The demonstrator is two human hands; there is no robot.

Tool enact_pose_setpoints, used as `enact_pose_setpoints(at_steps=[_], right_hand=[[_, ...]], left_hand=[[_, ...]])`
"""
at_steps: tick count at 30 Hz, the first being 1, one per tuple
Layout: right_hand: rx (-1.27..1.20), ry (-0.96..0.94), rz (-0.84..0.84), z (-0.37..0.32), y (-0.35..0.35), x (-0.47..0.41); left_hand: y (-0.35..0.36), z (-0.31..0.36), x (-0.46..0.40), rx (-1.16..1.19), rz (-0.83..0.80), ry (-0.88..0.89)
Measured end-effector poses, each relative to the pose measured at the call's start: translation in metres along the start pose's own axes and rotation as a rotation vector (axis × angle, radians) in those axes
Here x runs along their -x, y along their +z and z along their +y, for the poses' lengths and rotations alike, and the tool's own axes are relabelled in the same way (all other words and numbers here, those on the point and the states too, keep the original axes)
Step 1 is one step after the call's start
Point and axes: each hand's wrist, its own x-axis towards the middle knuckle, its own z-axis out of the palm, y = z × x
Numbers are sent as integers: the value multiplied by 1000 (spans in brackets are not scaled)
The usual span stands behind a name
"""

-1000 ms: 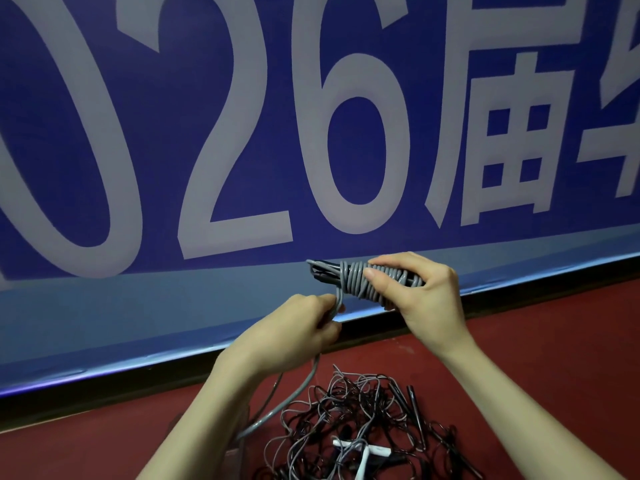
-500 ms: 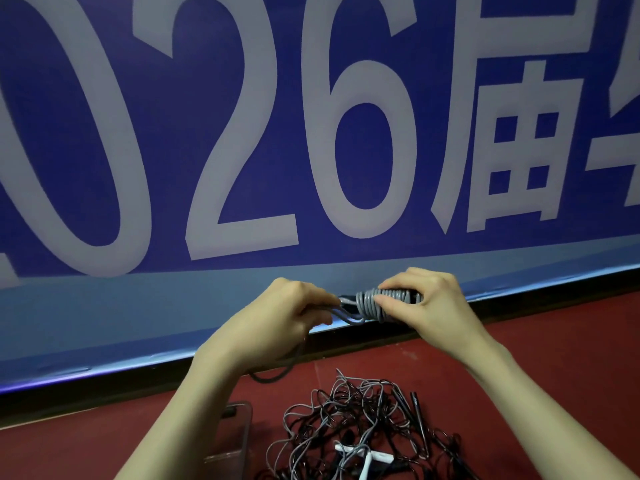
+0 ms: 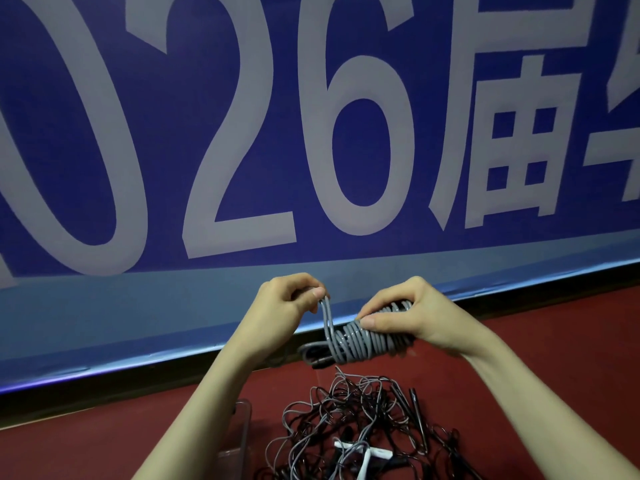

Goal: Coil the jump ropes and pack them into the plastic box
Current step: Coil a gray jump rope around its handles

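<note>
Fingers (image 3: 381,308) of the right hand (image 3: 412,315) curl round a bundle of grey jump rope (image 3: 360,342), the thumb pressing on the near side of the wound turns. On the left, the left hand (image 3: 280,306) pinches the free end of the same rope between thumb and fingers and holds it up, so that a short stretch runs steeply down from the pinch into the left end of the bundle. Dark handle ends stick out of the bundle at its lower left. Both hands are raised above a red floor (image 3: 554,358), in front of a blue banner (image 3: 450,133) with large pale figures and characters. Below the hands, on the floor, lies a tangled pile of loose jump ropes (image 3: 360,420), dark and grey, with a white handle (image 3: 363,453) among them. Just left of the pile, partly hidden by the left forearm, stands a clear plastic box (image 3: 244,431); what it holds cannot be made out.
</note>
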Motion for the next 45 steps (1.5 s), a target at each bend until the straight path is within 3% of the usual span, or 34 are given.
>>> enact_pose_setpoints(at_steps=[3, 7, 13, 19, 22, 27, 30, 38, 45], right_hand=[[-107, -22, -6, -2, -2, 2], [-381, -27, 19, -3, 0, 1], [-555, -48, 248, 0, 0, -4], [-621, -45, 444, 7, 9, -10], [-626, -37, 534, 8, 13, -11], [-610, 14, 743, 14, 4, -15], [-547, 11, 851, 21, -12, -14], [-417, -41, 955, 32, -22, -15], [-211, -51, 967, 35, -23, -12]], left_hand=[[1, 0, -2, 118, -50, -45], [6, 6, -4, 473, -144, -128], [17, -2, -6, 822, -192, -269], [29, -4, -2, 981, -404, -292], [22, -1, 0, 876, -463, -282], [20, 6, 6, 296, -471, -222], [28, 4, 10, 130, -427, -191], [32, 15, 3, 100, -105, -87], [46, 9, 1, -131, 342, 386]])
